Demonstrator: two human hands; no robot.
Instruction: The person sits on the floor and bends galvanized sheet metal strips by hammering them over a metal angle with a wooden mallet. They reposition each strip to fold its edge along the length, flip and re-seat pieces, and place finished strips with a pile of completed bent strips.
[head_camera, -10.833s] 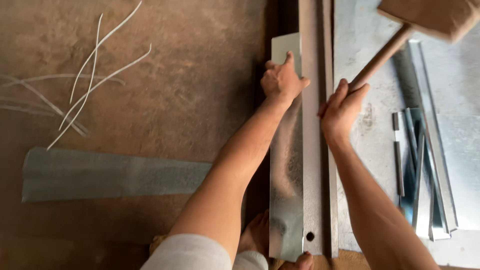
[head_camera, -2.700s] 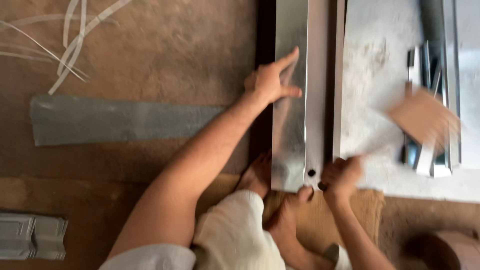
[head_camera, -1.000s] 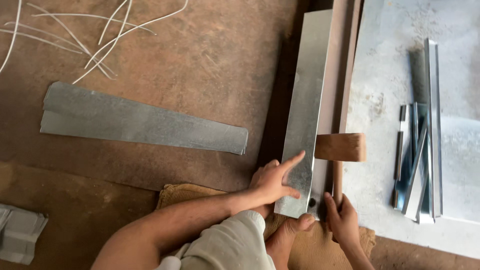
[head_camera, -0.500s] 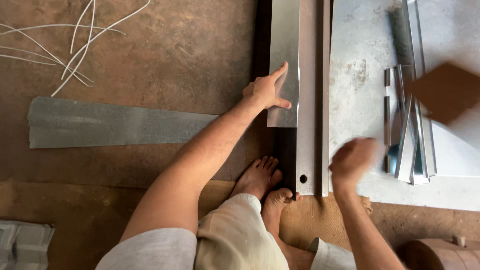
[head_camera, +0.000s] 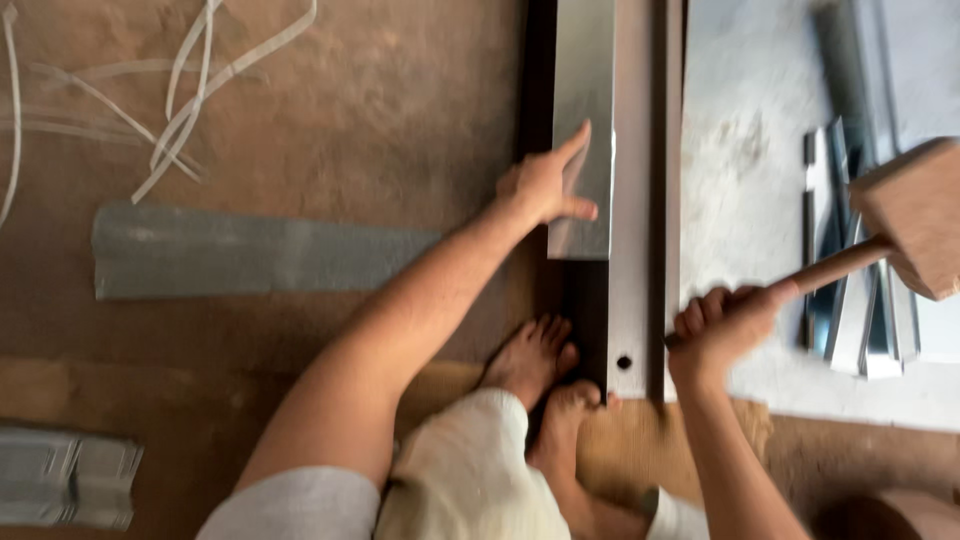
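Long steel bar (head_camera: 632, 200) running straight away from body, past bare feet (head_camera: 545, 385); folded sheet strip (head_camera: 583, 130) lying along bar's left edge, same axis; left hand (head_camera: 545, 185) spread flat, pinning strip's near end; right hand (head_camera: 718, 325) clenched on mallet (head_camera: 905, 235), raised off right of bar, farther from strip

Bare forearms and feet, pale grey short sleeves, cream trousers.

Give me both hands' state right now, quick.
Left hand: open, fingers spread, pressing flat on the sheet-metal strip.
Right hand: closed around the handle of the wooden mallet, which is raised off to the right.
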